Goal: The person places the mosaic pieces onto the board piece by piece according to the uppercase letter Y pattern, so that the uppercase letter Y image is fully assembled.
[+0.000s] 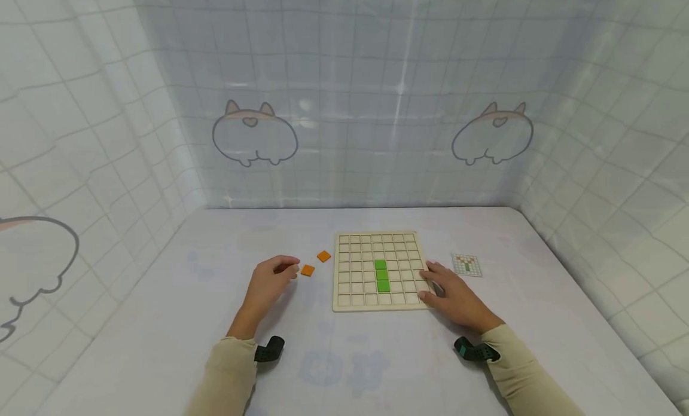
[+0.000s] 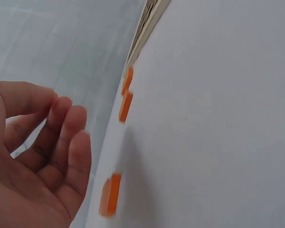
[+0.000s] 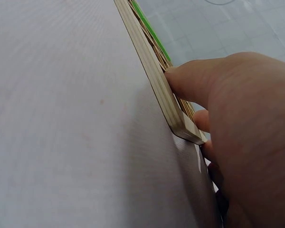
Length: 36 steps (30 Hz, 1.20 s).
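Your left grip [image 1: 271, 278] is loosely bent and pinches nothing that shows, the thumb arched over toward softly curved fingers and the palm bare. It hovers just above the worktop [image 1: 323, 356], tilted to the side, its shadow falling beneath it. Your right grip [image 1: 454, 296] is spread, with thumb and forefinger resting on the near right part of the wooden board [image 1: 357, 305]; the other fingers lie along its edge, partly hidden from you.

That board is pale, smooth and square, its side showing layered wood and a rounded corner, its face cut into a grid of shallow square cells. Three flat green tiles [image 1: 382, 274] sit in one column near its middle — glossy, square, end to end. Between the board and your left fingers lie two thin orange tiles [image 1: 307, 271], turned at angles; the left wrist view shows a further orange tile [image 2: 113, 194], blurred, below that hand.

To the right of the board, near your right grip, lies a small gridded card [image 1: 466, 265] with coloured squares. Dark bands [image 1: 269, 349] circle your wrists above beige sleeves [image 1: 228, 368]. Beyond the white worktop hangs creased, checked fabric [image 1: 371, 165] with rounded animal outlines.
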{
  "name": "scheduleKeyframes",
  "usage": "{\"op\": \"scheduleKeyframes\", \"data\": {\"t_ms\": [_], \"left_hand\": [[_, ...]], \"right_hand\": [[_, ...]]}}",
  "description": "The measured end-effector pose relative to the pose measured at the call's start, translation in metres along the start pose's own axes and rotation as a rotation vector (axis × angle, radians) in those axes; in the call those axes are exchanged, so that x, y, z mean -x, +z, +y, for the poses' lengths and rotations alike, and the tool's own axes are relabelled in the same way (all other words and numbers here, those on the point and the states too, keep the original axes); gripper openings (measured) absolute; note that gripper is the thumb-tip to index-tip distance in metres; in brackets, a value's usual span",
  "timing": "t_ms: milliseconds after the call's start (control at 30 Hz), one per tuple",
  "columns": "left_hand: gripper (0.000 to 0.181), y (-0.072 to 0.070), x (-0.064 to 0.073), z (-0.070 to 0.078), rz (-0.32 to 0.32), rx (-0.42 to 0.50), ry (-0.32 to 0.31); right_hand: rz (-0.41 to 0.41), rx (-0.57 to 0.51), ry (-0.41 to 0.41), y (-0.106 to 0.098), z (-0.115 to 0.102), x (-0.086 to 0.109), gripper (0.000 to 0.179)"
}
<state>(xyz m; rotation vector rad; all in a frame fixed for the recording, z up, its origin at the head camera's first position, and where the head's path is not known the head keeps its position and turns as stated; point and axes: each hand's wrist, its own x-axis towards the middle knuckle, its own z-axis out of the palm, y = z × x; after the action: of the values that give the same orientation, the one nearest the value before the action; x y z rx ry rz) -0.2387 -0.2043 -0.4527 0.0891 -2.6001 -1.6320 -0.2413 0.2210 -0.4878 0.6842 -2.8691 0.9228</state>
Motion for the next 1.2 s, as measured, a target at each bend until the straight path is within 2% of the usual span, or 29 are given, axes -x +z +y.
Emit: {"op": "scheduleKeyframes", "data": {"t_ms": [233, 467, 733, 867, 1000, 1200], "left_hand": [[0.034, -0.018, 0.0, -0.011, -0.006, 0.037, 0.024], [0.039, -0.037, 0.001, -0.022, -0.02, -0.002, 0.062], [0.038, -0.051, 0.005, -0.03, -0.037, -0.023, 0.044], [0.035, -0.055, 0.004, -0.034, -0.056, -0.071, 0.032], [0.028, -0.057, 0.002, -0.038, -0.069, -0.16, 0.019], [0.027, -0.057, 0.003, -0.039, -0.101, -0.291, 0.042]], "right_hand": [[0.006, -0.002, -0.001, -0.002, -0.001, 0.001, 0.063], [0.004, -0.007, 0.008, -0.001, -0.001, -0.001, 0.063], [0.005, 0.001, 0.007, -0.001, -0.001, -0.001, 0.062], [0.001, 0.001, 0.004, -0.001, 0.0, -0.001, 0.063], [0.001, 0.001, 0.003, -0.001, 0.0, 0.0, 0.063], [0.007, -0.015, -0.007, -0.001, -0.001, 0.001, 0.062]]}}
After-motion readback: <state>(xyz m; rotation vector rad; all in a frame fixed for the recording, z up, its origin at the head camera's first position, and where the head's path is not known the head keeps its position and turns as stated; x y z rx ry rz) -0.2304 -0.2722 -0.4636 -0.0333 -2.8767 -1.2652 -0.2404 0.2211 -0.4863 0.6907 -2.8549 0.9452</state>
